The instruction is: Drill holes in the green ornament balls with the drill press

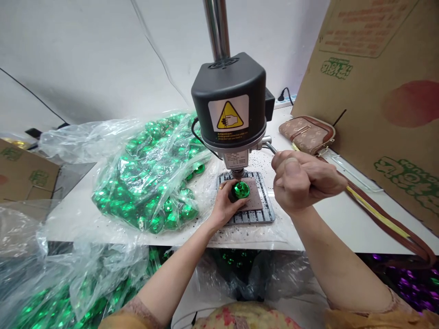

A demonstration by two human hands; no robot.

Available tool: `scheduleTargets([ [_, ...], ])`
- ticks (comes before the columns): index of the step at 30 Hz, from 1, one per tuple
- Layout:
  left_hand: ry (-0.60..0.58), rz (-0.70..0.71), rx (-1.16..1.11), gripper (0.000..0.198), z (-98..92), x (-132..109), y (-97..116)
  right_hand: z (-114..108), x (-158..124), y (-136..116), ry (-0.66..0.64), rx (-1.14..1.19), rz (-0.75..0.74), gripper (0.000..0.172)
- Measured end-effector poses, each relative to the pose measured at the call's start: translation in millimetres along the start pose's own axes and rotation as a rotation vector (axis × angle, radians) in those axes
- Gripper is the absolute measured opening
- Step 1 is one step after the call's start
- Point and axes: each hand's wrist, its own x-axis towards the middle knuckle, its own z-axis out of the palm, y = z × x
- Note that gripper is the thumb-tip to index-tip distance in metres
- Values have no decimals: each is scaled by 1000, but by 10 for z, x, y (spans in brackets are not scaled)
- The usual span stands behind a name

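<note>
A shiny green faceted ball [242, 190] sits under the chuck [237, 174] of a black bench drill press [229, 87]. My left hand [227, 201] wraps its thumb and fingers round the ball's left side, over a brownish pad [255, 194] on the slotted metal base plate [268, 211]. At the right of the machine, my right hand [297, 180] is closed in a fist round the metal feed lever [270, 147]. Most of that lever is hidden inside the fist. Whether the drill bit touches the ball I cannot tell.
Left of the drill lies a clear plastic bag [147, 169] full of green balls. A patterned purse [307, 135] with a long strap rests at the right, before a large cardboard box [373, 105]. Dark shavings dot the white table [78, 224]. More bagged balls lie below the table's front edge.
</note>
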Motion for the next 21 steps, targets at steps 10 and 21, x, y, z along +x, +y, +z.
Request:
scheduleTargets([
  [10,14,12,19,54,6,2,-12,3,-19,-64,12,-11,102,50],
  [21,159,387,279,51,-161,-716,308,238,563,-119,25,96,428,42],
])
